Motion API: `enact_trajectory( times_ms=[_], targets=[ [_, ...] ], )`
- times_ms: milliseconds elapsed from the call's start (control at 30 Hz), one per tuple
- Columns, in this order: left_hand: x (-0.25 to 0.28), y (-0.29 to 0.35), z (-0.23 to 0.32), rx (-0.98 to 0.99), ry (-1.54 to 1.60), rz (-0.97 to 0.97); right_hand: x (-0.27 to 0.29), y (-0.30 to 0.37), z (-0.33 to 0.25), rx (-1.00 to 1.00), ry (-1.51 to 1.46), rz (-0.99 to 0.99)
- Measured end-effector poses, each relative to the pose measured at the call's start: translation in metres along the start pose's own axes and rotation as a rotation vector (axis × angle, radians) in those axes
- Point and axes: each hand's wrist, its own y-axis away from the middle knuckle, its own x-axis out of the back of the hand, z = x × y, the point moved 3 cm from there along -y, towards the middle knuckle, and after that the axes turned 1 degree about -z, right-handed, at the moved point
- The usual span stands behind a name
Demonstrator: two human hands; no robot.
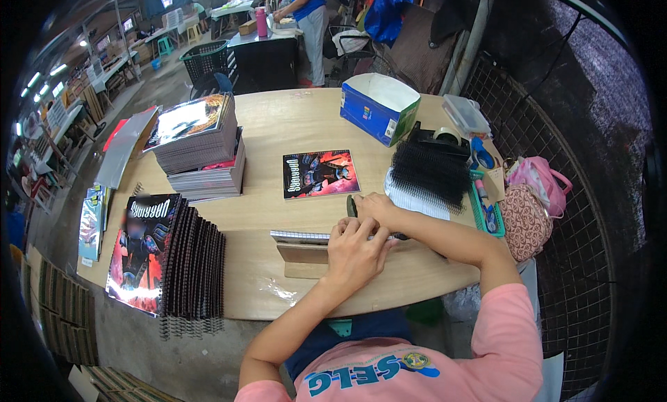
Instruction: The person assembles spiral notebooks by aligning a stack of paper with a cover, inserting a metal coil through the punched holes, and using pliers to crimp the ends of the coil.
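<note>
On the near side of the table, a book [299, 236] stands spine up in a low brown wooden stand [306, 271]. My left hand [356, 252] grips the book's upper edge with bent fingers. Just beyond it, my right hand [376, 209] is closed around a dark hand tool [352, 207], probably pliers; the fingers hide most of it. A dark tip [399, 236] pokes out at the book's right end. Past my hands lies a spiral-bound book [320, 174] with a red and dark cover. Black plastic binding coils [431, 176] are heaped to the right, over white paper.
Coil-bound books [191, 263] stand stacked at the left; unbound ones [198, 148] pile behind. A blue box [379, 110], clear plastic container [467, 116], tape dispenser [445, 139] and green basket [490, 211] line the right side. Pouches [526, 221] sit beyond the edge. A co-worker [309, 23] stands farther back.
</note>
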Motion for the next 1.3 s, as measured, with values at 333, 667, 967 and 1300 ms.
enact_trajectory(
  times_ms=[333, 667, 967, 1300],
  targets=[
    [0.023, -0.002, -0.001, 0.078, -0.003, 0.124, 0.044, 0.062, 0.055, 0.202, -0.394, 0.346],
    [0.024, 0.010, -0.020, 0.089, 0.083, -0.020, 0.055, 0.088, 0.062, 0.735, -1.086, -0.217],
    [0.027, 0.003, -0.022, 0.126, 0.122, 0.001, 0.066, 0.081, 0.049, 0.614, -0.726, -0.004],
    [0.027, 0.009, -0.026, 0.172, 0.204, 0.035, 0.061, 0.072, 0.036, 0.799, -0.819, -0.075]
  ],
)
